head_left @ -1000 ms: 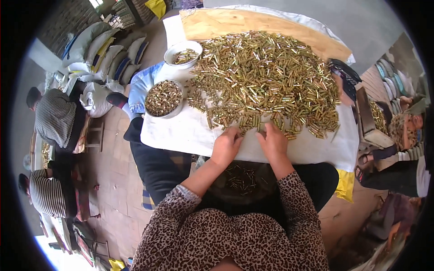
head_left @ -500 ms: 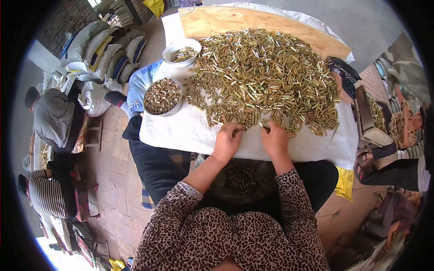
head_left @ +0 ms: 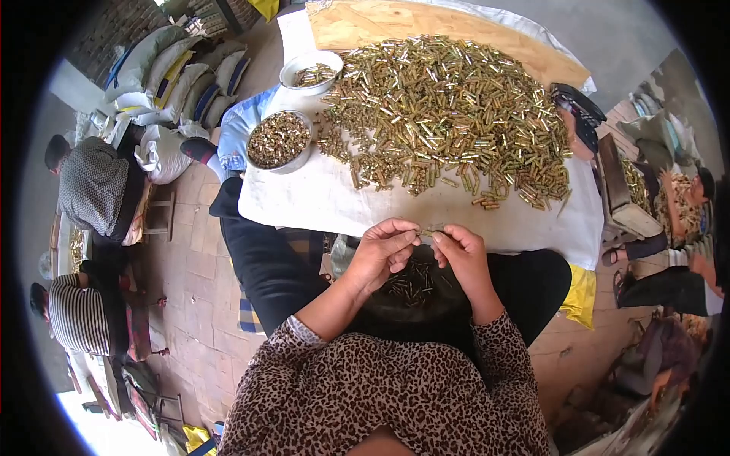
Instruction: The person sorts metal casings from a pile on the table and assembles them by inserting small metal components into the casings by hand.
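Note:
My left hand (head_left: 382, 249) and my right hand (head_left: 462, 254) meet in front of the table's near edge, over my lap. Both are closed in a pinch on the two ends of a small brass-coloured metal tube (head_left: 430, 230); its finer detail is too small to make out. Beyond them a wide heap of similar metal tubes (head_left: 456, 106) covers the white cloth (head_left: 304, 205). A bowl of small metal parts (head_left: 279, 139) stands left of the heap, and a white bowl (head_left: 312, 71) holding some tubes sits behind it.
Below my hands, a dark container (head_left: 380, 308) between my knees has several thin metal pieces inside. A wooden board (head_left: 426, 26) edges the table's far side. Other people sit at work on the left (head_left: 95, 194) and right. Full sacks (head_left: 152, 72) are stacked at far left.
Both hands have drawn back from the heap's near edge toward my body and come together. The small metal tube now shows between their fingers.

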`<state>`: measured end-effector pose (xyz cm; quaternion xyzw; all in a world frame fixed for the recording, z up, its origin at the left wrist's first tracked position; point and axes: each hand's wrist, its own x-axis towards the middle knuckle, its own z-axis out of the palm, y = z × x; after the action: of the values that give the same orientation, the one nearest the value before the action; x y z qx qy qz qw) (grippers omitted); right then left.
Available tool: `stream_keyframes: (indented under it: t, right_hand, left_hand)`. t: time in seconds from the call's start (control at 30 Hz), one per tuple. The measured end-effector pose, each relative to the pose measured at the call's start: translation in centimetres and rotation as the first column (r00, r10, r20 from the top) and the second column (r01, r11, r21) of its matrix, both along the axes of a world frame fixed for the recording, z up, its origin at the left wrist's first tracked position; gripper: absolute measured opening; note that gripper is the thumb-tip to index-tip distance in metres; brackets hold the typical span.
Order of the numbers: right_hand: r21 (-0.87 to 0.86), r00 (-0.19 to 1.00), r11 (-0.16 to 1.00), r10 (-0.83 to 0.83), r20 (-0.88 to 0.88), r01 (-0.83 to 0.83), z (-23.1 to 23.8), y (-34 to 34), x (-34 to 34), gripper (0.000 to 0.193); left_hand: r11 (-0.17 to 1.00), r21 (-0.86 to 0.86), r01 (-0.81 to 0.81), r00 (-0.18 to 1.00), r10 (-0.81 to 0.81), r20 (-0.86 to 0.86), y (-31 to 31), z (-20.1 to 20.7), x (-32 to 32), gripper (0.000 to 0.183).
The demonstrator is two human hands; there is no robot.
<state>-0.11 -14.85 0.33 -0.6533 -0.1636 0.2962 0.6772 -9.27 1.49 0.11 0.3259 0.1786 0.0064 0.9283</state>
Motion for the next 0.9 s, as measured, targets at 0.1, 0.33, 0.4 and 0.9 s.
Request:
stream_keyframes:
  t: [0.1,0.33,0.4,0.9]
  right_hand:
    - [-0.018,1.0,1.0,0.01,-0.014,-0.01,0.4,-0.2,-0.2,0.014]
    - [-0.032,0.999,0.999,0.035,-0.032,-0.036,0.4,-0.2,-0.3,0.016]
    - [-0.042,0.998,0.998,0.045,-0.045,-0.047,0.6,-0.1,-0.4,0.015]
    - [0.032,0.996,0.996,0.084,0.031,-0.085,-0.1,-0.4,-0.3,0.012]
  left_hand:
    - [0.999,0.032,0.002,1.0,-0.002,-0.01,0.0,0.3,-0.4,0.012]
    - [1.0,0.007,0.014,1.0,-0.014,0.004,0.0,0.0,-0.6,0.011]
    - [1.0,0.007,0.012,1.0,-0.012,-0.003,0.1,-0.1,-0.6,0.011]
    - [0.975,-0.205,0.088,0.996,-0.091,-0.006,-0.4,-1.2,-0.7,0.008]
